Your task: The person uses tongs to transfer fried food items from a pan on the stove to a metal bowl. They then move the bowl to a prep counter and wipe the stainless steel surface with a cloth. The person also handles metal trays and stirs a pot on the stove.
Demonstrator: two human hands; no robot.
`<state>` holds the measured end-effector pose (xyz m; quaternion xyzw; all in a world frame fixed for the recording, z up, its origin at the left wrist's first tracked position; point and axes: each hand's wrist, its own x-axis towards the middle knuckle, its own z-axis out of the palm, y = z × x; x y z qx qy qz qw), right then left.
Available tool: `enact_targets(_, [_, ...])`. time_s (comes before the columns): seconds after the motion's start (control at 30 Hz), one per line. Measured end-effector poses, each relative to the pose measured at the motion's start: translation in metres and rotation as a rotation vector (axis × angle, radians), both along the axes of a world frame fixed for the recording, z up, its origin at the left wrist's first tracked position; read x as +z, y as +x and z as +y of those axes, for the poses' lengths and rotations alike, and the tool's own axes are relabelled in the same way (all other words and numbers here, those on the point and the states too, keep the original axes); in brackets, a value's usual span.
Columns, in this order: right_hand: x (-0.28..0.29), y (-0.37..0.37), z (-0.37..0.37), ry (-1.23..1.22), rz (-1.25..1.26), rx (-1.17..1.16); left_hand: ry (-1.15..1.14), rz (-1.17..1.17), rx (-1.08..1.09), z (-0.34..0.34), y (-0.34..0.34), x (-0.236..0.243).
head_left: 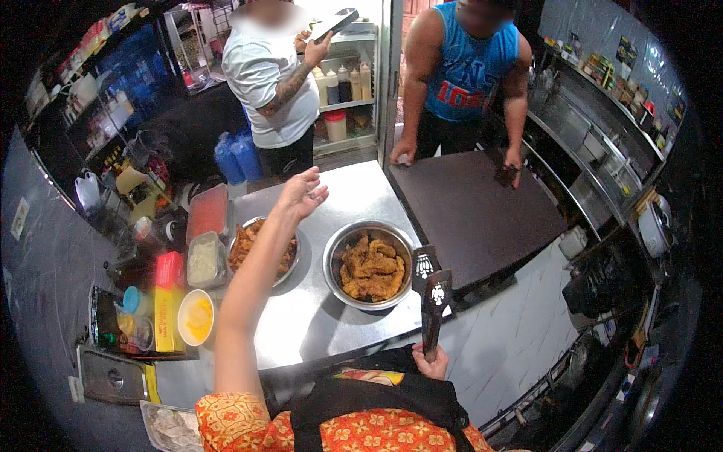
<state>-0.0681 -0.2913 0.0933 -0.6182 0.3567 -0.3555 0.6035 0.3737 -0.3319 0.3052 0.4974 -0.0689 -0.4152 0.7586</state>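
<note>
My left arm reaches forward over the steel table (297, 339). At its end my left hand (303, 193) is raised in the air, open, fingers apart and nothing in it. My right hand (431, 363), close to my body, is closed around the handle of dark slotted tongs (431, 320). Their two perforated heads point up and stand apart, beside a steel bowl (328, 282). Browned, breaded fried chicken pieces (373, 265) fill that bowl. Under my left forearm, partly hidden, sits another metal bowl (297, 260) with darker fried pieces (245, 242).
Along the left stand a container of red stuff (208, 212), a container of white stuff (205, 258), a yellow-and-red box (169, 316) and a white bowl (183, 331) with yellow contents. Across the table, one person holds a tablet-like object (335, 25); another grips a dark board (474, 211).
</note>
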Motion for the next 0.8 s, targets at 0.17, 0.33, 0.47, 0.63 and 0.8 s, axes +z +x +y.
enact_targets(0.17, [0.004, 0.004, 0.002, 0.128, -0.040, -0.019, -0.103, -0.093, 0.010, -0.009, -0.007, -0.002])
enact_targets(0.33, [-0.024, 0.000, -0.011, 0.000, -0.091, -0.068, -0.260, -0.205, 0.006, -0.025, -0.022, 0.006])
enact_targets(0.47, [-0.012, 0.006, -0.010, 0.075, -0.211, -0.186, -0.364, -0.187, 0.100, -0.019, -0.021, 0.008])
enact_targets(0.63, [0.015, 0.013, -0.016, 0.055, -0.251, -0.166, -0.449, -0.094, 0.215, -0.007, -0.023, 0.010])
enact_targets(0.8, [0.028, 0.013, -0.025, 0.024, -0.234, -0.105, -0.589, -0.043, 0.164, 0.002, -0.017, 0.020])
